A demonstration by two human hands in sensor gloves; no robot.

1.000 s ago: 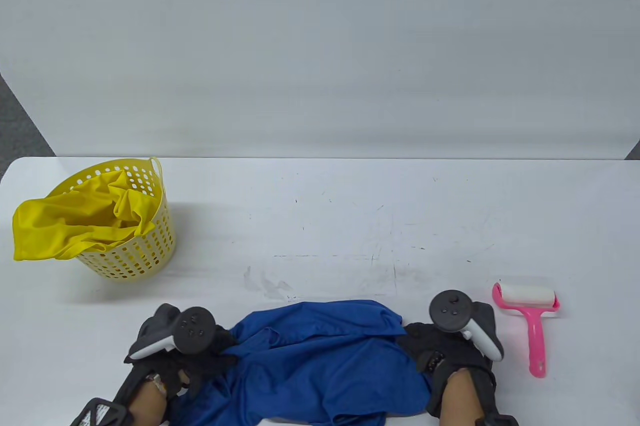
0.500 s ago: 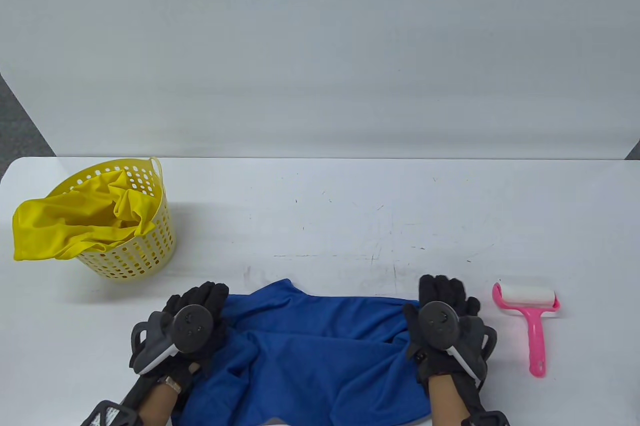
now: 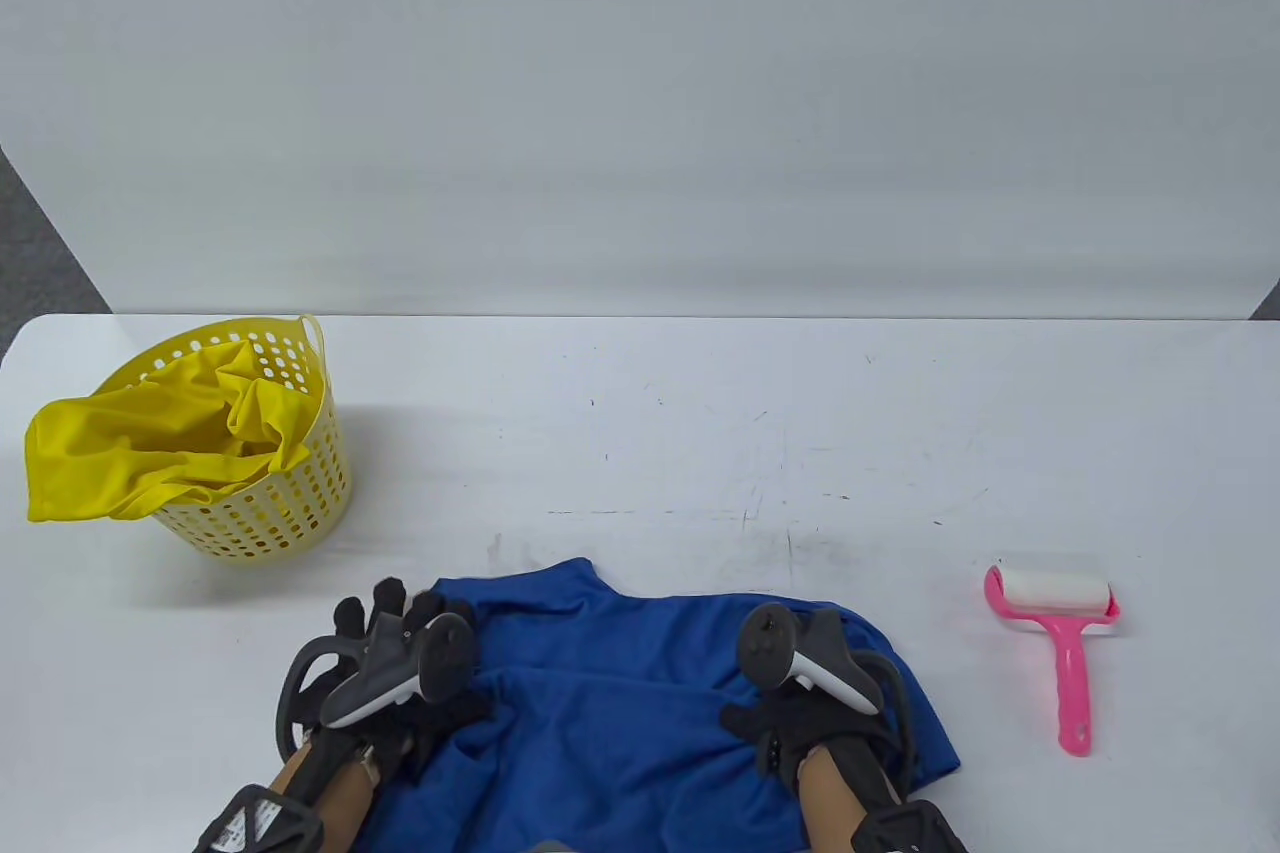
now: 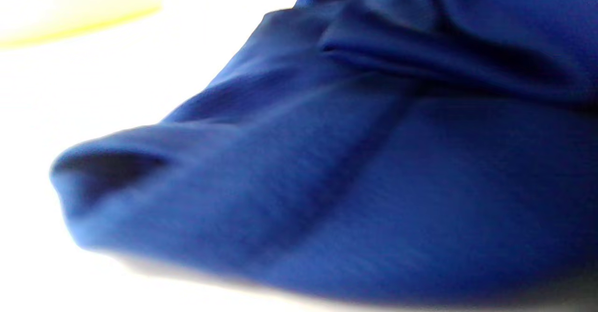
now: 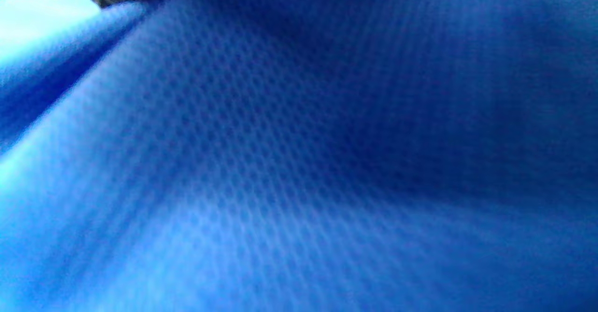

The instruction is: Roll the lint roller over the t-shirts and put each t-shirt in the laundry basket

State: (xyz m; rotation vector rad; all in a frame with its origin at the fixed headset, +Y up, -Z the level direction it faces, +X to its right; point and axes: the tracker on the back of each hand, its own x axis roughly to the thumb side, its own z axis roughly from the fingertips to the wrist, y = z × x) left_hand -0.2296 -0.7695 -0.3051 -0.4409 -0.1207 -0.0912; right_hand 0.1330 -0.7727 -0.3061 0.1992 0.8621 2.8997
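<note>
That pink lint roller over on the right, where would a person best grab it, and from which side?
Probably by the long pink handle of the lint roller, coming from above with the right hand, which is nearer. It lies flat on the table, handle pointing toward the person and the white sticky roll at the far end, so the handle is free and the roll is best left untouched.

blue t-shirt (image 3: 640, 703) cut off at bottom edge; both wrist views blurred.

The table view is bright and sharp, with soft light from above — a faint shadow lies beside the yellow basket (image 3: 250, 483). Both wrist views are blurry, and the left one glares white around the blue t-shirt (image 4: 373, 172).
</note>
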